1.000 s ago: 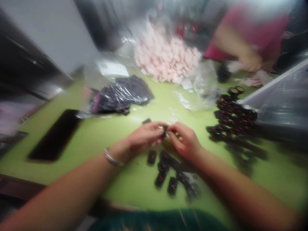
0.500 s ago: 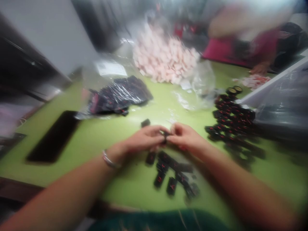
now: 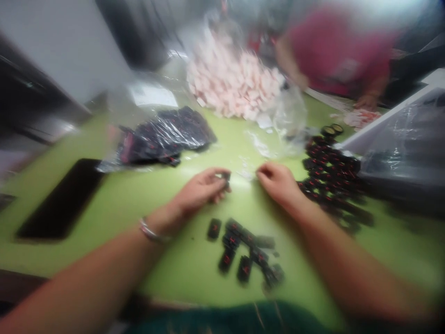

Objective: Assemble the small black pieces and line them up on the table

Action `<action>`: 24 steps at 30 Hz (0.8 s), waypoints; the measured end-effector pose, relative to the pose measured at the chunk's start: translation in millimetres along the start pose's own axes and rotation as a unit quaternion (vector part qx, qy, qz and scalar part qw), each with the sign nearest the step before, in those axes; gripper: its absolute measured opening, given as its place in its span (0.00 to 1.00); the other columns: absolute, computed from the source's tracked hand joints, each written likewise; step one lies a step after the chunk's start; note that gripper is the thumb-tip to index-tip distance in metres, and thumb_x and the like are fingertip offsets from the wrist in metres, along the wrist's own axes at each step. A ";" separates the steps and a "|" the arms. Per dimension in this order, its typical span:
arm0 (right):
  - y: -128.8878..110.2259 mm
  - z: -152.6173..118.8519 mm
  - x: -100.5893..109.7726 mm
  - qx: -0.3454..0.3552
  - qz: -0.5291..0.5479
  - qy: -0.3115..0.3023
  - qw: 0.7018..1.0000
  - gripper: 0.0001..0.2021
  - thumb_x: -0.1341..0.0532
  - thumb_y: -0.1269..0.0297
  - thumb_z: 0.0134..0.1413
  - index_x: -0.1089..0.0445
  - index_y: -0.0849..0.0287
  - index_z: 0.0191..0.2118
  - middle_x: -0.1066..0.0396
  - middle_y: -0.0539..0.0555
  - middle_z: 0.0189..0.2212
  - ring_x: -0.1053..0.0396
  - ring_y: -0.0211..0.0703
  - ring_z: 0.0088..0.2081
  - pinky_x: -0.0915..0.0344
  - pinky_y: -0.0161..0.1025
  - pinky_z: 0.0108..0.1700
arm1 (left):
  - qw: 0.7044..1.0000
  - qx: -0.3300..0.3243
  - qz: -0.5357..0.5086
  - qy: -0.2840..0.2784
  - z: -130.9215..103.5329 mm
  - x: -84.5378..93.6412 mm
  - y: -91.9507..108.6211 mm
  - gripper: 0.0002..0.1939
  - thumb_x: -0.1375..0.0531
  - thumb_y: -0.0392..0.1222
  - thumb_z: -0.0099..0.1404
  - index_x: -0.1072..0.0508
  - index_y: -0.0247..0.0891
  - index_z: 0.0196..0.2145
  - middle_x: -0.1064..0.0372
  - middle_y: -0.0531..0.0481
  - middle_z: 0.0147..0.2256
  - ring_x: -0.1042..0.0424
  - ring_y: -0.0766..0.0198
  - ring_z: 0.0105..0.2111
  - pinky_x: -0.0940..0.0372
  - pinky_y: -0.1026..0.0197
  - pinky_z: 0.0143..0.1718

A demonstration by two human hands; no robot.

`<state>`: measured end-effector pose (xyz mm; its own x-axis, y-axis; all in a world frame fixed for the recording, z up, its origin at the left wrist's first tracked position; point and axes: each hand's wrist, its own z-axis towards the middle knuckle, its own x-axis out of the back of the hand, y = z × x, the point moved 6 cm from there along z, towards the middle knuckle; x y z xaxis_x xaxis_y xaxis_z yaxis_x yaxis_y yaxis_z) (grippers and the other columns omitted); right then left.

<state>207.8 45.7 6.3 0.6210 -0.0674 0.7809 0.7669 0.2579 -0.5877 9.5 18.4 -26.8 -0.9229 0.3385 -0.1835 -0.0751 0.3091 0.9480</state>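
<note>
Between the thumb and fingers of my left hand (image 3: pixel 205 188) is a small black part (image 3: pixel 225 178), mostly covered by the fingertips. To its right, apart from it, my right hand (image 3: pixel 278 181) is closed in a pinch beside tiny white pieces (image 3: pixel 246 169); anything in its fingertips is too small to make out. Nearer my body lies a loose group of black rectangular parts (image 3: pixel 232 240) with red marks, several of them touching. A larger heap of similar black parts (image 3: pixel 328 169) sits to the right of my right hand.
A clear bag of dark parts (image 3: pixel 174 132) lies at the back left, with a black flat slab (image 3: pixel 60 199) near it. Behind are a pale pink heap (image 3: pixel 239 86) and a crumpled clear bag (image 3: pixel 290 118). Across the green table (image 3: pixel 139 260) works a person in pink (image 3: pixel 340 51).
My hands have parted: the left moved left with the black part, the right moved toward the white pieces. The person across the table has shifted. The view has moved slightly.
</note>
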 end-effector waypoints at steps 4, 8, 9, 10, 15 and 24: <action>-11.6 -6.5 -10.2 0.087 -0.060 -0.045 0.993 0.05 0.42 0.71 0.54 0.29 0.58 0.32 0.31 0.54 0.32 0.35 0.42 0.35 0.40 0.38 0.37 | 1.000 -0.006 0.001 -0.007 -1.4 -2.5 2.6 0.23 0.37 0.46 0.59 0.33 0.32 0.50 0.28 0.47 0.30 0.35 0.71 0.23 0.41 0.69 0.22; -16.8 -10.4 -16.8 0.133 -0.141 -0.071 0.978 0.06 0.43 0.67 0.57 0.28 0.56 0.35 0.33 0.54 0.34 0.37 0.42 0.34 0.44 0.37 0.32 | 1.000 -0.013 0.010 -0.016 -1.5 -4.2 4.0 0.23 0.37 0.45 0.59 0.32 0.32 0.50 0.28 0.47 0.29 0.34 0.71 0.23 0.41 0.69 0.21; -17.5 -10.6 -18.1 0.141 -0.158 -0.071 0.975 0.07 0.44 0.66 0.58 0.28 0.55 0.35 0.33 0.54 0.33 0.38 0.41 0.33 0.45 0.36 0.31 | 1.000 -0.013 0.013 -0.019 -1.4 -4.3 4.0 0.22 0.37 0.45 0.60 0.32 0.32 0.50 0.28 0.47 0.29 0.35 0.71 0.22 0.41 0.69 0.21; -18.0 -10.5 -19.3 0.148 -0.176 -0.069 0.971 0.07 0.44 0.65 0.59 0.28 0.55 0.35 0.34 0.54 0.32 0.39 0.41 0.32 0.46 0.36 0.30 | 1.000 -0.014 0.014 -0.020 -1.1 -4.3 3.8 0.22 0.38 0.45 0.60 0.32 0.32 0.50 0.28 0.47 0.29 0.35 0.71 0.22 0.41 0.69 0.21; -19.0 -9.8 -23.6 0.156 -0.221 -0.056 0.961 0.08 0.46 0.67 0.59 0.31 0.58 0.33 0.35 0.55 0.31 0.40 0.42 0.30 0.49 0.38 0.28 | 0.999 -0.013 0.026 -0.034 0.2 -4.0 0.9 0.23 0.39 0.45 0.61 0.33 0.32 0.51 0.28 0.46 0.30 0.35 0.71 0.23 0.41 0.69 0.22; -57.7 -24.8 -14.9 0.122 0.175 -0.025 0.977 0.06 0.44 0.71 0.57 0.35 0.57 0.29 0.35 0.50 0.27 0.37 0.38 0.32 0.40 0.37 0.35 | 0.998 -0.007 0.014 -0.063 -1.4 -9.2 0.0 0.23 0.39 0.46 0.61 0.33 0.32 0.51 0.28 0.46 0.31 0.35 0.71 0.23 0.41 0.68 0.22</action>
<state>158.2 7.9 23.3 0.8247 0.1105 0.5547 0.4447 0.4793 -0.7566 17.5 14.0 -24.7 -0.8704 0.4554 -0.1869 -0.0554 0.2865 0.9565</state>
